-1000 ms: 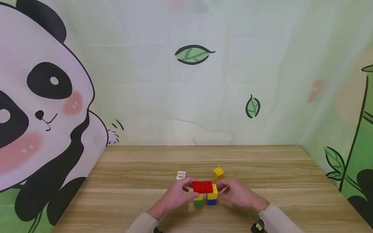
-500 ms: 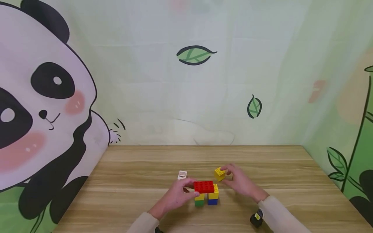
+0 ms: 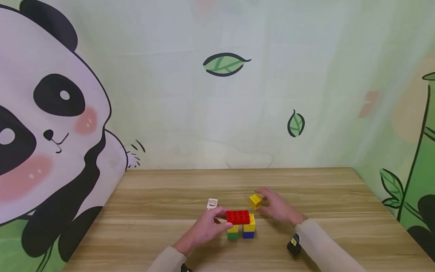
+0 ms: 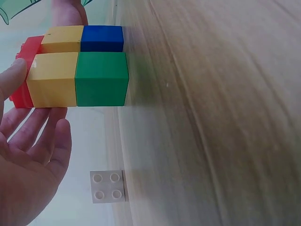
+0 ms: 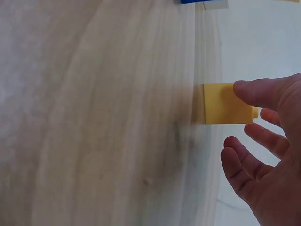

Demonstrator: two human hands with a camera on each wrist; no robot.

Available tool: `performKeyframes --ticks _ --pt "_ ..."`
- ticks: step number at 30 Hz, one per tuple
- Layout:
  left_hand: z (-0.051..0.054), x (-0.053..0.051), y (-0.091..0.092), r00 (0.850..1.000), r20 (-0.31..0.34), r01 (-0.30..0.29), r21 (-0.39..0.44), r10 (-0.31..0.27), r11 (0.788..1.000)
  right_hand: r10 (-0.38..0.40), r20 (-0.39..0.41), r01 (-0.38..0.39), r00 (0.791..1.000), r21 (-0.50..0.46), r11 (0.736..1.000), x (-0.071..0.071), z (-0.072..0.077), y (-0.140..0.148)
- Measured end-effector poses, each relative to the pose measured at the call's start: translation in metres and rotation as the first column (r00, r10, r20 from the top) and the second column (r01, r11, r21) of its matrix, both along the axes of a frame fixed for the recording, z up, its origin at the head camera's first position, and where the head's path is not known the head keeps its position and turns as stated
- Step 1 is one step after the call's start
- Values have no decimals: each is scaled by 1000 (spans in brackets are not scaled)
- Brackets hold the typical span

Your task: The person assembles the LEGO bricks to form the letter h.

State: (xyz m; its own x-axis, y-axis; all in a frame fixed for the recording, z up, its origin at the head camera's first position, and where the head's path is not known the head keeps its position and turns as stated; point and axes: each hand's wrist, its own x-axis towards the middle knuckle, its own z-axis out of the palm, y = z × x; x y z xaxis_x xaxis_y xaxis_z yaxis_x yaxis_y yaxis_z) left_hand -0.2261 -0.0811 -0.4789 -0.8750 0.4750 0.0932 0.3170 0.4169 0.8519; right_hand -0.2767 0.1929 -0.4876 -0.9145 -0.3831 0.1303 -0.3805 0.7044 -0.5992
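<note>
A red building brick (image 3: 238,217) lies across two short columns, bridging them. One column is a yellow brick (image 4: 52,79) over a green brick (image 4: 102,78); the other is a yellow brick (image 3: 249,226) over a blue brick (image 3: 248,234). My left hand (image 3: 205,227) holds the red brick's left end, thumb on the near side and fingers behind. Just beyond the columns, my right hand (image 3: 279,207) pinches a separate yellow brick (image 5: 227,103) between thumb and fingers. That brick still stands on the table; its far side is partly hidden by fingers.
Behind my left hand is a small white block (image 3: 212,203) with a printed picture; studs show on it in the left wrist view. The wooden table (image 3: 153,192) meets a printed cloth backdrop (image 3: 170,113) at the back and sides.
My right hand has left the side of the yellow-and-blue column, reached forward and taken hold of the separate yellow brick. My left hand has stayed on the red brick.
</note>
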Motion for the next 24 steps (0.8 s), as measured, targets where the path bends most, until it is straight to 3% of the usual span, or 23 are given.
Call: performKeyframes --ticks 6,14,24 --pt "-2 0 0 1000 0 -1 10 1 1000 -15 60 14 998 3 1000 -5 -4 0" --pt "-4 1 2 1000 7 1 24 -1 1000 3 60 -3 998 10 1000 -8 -12 2" --pt "-5 1 2 1000 4 -18 20 17 1000 -51 116 57 992 -50 997 -11 -17 4"
